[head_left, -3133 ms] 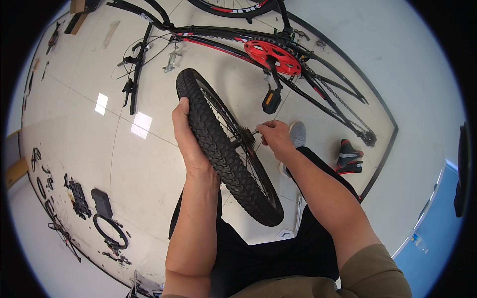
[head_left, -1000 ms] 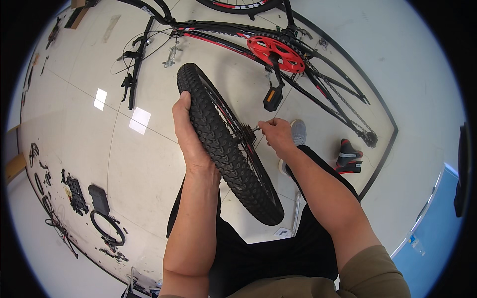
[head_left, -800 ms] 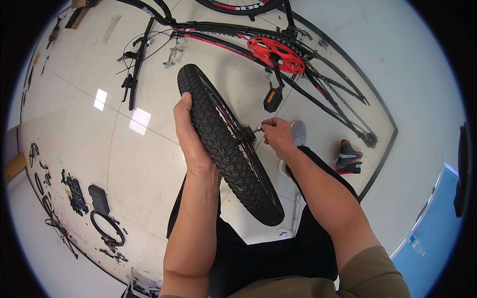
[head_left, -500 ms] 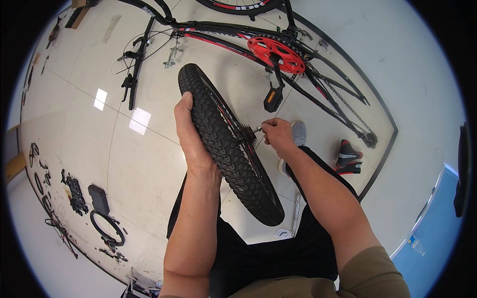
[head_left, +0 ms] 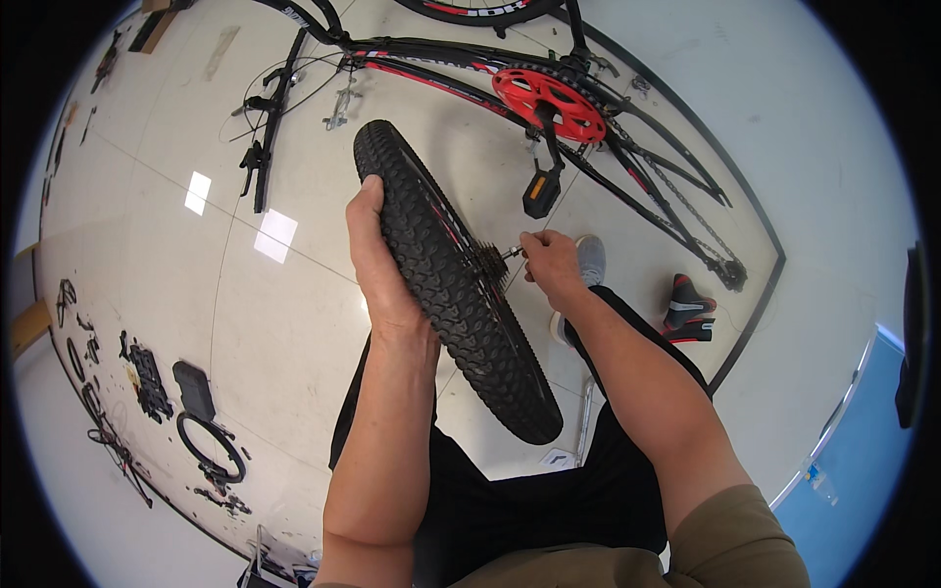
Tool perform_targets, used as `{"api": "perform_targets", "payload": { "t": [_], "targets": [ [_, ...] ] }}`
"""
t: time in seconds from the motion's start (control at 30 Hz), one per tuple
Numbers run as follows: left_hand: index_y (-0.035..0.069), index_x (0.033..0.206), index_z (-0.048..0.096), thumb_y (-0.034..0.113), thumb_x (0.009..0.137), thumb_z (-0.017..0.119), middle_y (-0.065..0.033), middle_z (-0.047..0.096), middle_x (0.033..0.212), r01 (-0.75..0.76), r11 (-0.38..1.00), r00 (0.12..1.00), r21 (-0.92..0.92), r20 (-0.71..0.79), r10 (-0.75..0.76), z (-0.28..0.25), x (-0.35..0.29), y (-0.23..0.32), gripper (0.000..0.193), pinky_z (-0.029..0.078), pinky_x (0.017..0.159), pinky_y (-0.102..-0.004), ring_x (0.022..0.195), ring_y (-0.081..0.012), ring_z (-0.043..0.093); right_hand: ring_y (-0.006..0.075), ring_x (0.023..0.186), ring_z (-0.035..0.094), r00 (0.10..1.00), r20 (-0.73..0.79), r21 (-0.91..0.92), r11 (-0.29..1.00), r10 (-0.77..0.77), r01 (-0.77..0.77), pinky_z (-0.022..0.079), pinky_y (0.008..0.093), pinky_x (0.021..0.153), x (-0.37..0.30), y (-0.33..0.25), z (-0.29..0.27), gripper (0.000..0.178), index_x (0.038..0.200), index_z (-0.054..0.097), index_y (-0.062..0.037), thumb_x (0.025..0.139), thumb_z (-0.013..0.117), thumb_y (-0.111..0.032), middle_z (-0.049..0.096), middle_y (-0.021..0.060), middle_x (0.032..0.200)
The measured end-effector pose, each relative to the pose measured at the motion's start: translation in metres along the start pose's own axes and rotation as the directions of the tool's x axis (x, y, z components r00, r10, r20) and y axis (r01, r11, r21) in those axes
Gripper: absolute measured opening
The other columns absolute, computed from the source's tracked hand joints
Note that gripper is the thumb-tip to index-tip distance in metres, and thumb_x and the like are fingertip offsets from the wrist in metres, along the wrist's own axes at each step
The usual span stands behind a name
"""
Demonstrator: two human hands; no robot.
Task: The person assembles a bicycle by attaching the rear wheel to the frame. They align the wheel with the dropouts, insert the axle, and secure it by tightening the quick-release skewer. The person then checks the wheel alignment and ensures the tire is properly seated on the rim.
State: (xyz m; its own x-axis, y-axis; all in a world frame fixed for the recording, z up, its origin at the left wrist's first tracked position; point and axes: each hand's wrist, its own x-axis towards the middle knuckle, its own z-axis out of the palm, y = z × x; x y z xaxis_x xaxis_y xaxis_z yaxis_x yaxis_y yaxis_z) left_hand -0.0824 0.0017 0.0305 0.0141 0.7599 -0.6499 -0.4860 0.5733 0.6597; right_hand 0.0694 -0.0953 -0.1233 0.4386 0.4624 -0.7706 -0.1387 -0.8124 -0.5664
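Note:
Tilted between my arms is a bicycle wheel (head_left: 456,294) with a black knobby tyre. My left hand (head_left: 377,260) grips it round the tyre from the left, thumb lying on the tread. On the wheel's right side is a dark rear cassette (head_left: 487,265), from whose middle a thin silver axle rod (head_left: 512,253) sticks out. My right hand (head_left: 551,263) is closed in a pinch at the rod's outer end; the fingers partly hide what sits there. Beyond the wheel lies a black and red bicycle frame (head_left: 431,86) with a red chainring (head_left: 544,98) and a pedal (head_left: 541,194).
A handlebar (head_left: 274,122) with cables lies at the frame's front end. Another wheel (head_left: 480,12) is at the top edge. A black and red saddle (head_left: 688,309) rests right of my shoe (head_left: 590,261). Assorted parts, including a black ring (head_left: 211,451), lie at the lower left.
The right fingers have shifted very slightly outward along the rod, and a little more of it shows. The wheel and my left hand have barely moved.

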Motion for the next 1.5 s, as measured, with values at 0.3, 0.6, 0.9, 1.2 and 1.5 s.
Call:
{"api": "perform_targets", "payload": {
  "t": [0.3, 0.6, 0.9, 1.2, 1.5],
  "targets": [
    [0.011, 0.083, 0.058, 0.054, 0.094, 0.057, -0.0076, 0.055, 0.053, -0.002, 1.000, 1.000, 0.017, 0.001, 0.002, -0.001, 0.000, 0.001, 0.045, 0.045, 0.045, -0.0291, 0.045, -0.0187, 0.054, 0.0133, 0.068, 0.063, 0.980, 0.060, -0.107, 0.975, -0.188, 0.194, 0.053, 0.0295, 0.062, 0.010, 0.012, 0.000, 0.026, 0.107, 0.071, 0.0068, 0.089, 0.064, -0.011, 0.067, 0.0086, 0.079],
    [0.011, 0.080, 0.059, 0.058, 0.093, 0.057, -0.0067, 0.055, 0.055, 0.022, 0.999, 0.999, 0.024, -0.032, -0.021, -0.002, -0.001, -0.001, 0.050, 0.048, 0.056, -0.0299, 0.051, -0.0184, 0.054, 0.0363, 0.093, 0.073, 0.886, -0.034, -0.360, 0.833, -0.462, 0.420, 0.056, 0.0418, 0.086, -0.003, 0.017, 0.012, 0.025, 0.097, 0.076, 0.0037, 0.083, 0.065, -0.015, 0.074, 0.0241, 0.096],
    [0.011, 0.076, 0.055, 0.056, 0.094, 0.057, -0.0078, 0.054, 0.054, -0.011, 0.995, 0.999, 0.098, -0.034, 0.014, -0.007, 0.006, -0.005, 0.048, 0.047, 0.053, -0.0321, 0.048, -0.0196, 0.052, 0.0355, 0.088, 0.072, 0.939, -0.034, -0.206, 0.922, -0.342, 0.329, 0.056, 0.0411, 0.085, -0.001, 0.015, 0.008, 0.022, 0.095, 0.076, 0.0024, 0.085, 0.069, -0.016, 0.074, 0.0215, 0.091],
    [0.010, 0.079, 0.055, 0.055, 0.096, 0.054, -0.0076, 0.053, 0.053, -0.029, 0.993, 0.999, 0.113, -0.013, 0.031, -0.007, 0.007, -0.005, 0.048, 0.047, 0.053, -0.0322, 0.047, -0.0196, 0.051, 0.0359, 0.090, 0.072, 0.940, -0.035, -0.229, 0.918, -0.339, 0.323, 0.056, 0.0412, 0.085, 0.002, 0.014, 0.008, 0.022, 0.094, 0.077, 0.0015, 0.080, 0.069, -0.014, 0.074, 0.0216, 0.094],
    [0.010, 0.077, 0.055, 0.056, 0.093, 0.056, -0.0077, 0.053, 0.053, -0.023, 0.996, 0.999, 0.089, -0.030, 0.026, -0.006, 0.007, -0.007, 0.049, 0.047, 0.054, -0.0306, 0.048, -0.0185, 0.052, 0.0295, 0.087, 0.073, 0.957, -0.017, -0.115, 0.951, -0.289, 0.286, 0.056, 0.0376, 0.082, 0.013, 0.025, 0.003, 0.022, 0.095, 0.077, 0.0029, 0.080, 0.067, -0.009, 0.076, 0.0198, 0.093]
  ]
}}
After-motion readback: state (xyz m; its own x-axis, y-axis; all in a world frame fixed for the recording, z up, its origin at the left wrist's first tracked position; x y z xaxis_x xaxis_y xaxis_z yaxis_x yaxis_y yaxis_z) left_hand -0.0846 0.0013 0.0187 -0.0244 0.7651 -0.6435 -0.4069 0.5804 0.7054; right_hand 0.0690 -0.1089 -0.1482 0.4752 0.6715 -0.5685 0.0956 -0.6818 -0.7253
